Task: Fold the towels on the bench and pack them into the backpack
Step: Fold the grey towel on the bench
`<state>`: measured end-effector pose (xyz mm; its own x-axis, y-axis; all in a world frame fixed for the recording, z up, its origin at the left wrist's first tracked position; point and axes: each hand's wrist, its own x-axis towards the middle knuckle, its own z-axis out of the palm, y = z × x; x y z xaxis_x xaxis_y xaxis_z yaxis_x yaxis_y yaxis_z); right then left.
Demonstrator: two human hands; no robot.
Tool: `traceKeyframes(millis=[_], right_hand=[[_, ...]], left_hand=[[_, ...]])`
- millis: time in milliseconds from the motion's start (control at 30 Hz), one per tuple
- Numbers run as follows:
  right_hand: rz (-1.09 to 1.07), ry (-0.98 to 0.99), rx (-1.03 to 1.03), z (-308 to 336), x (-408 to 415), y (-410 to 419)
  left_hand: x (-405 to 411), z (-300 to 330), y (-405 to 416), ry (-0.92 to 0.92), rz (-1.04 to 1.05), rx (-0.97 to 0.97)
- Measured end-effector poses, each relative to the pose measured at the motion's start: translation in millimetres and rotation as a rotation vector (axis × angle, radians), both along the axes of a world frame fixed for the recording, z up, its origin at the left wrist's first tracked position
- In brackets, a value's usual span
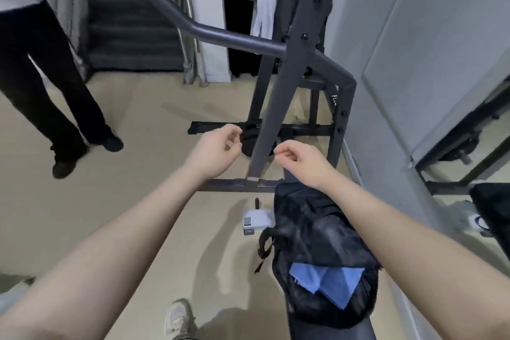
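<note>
I see the left hand [218, 146] out front, fingers loosely curled, gripping nothing; the right hand [299, 159] likewise. Lower right, the backpack [317, 229] lies on the bench [325, 332] (blue towel [325, 281] showing inside). A white towel [264, 12] hangs on the rack [292, 63].

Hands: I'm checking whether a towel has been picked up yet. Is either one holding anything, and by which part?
Nothing is held. The left hand and right hand hover loosely curled and empty.

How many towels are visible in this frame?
2. A blue towel lies folded in the open backpack on the bench; a white towel hangs on the rack's bar. More may be hidden inside the backpack.
</note>
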<state>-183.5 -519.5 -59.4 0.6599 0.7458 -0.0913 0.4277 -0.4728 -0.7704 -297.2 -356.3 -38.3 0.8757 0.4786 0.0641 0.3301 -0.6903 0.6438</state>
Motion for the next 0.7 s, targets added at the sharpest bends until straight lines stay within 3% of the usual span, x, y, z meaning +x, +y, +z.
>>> traceKeyframes(millis=[233,700], right_hand=[[0.117,-0.041,-0.045,3.9,-18.7,109.8],[0.089,-0.05,0.0,27.5,-71.5,465.8]], left_hand=[[-34.8,-3.7,106.9,0.004,0.076,0.038],[-90.1,35.1,460.4,-0.017,0.102,0.106]])
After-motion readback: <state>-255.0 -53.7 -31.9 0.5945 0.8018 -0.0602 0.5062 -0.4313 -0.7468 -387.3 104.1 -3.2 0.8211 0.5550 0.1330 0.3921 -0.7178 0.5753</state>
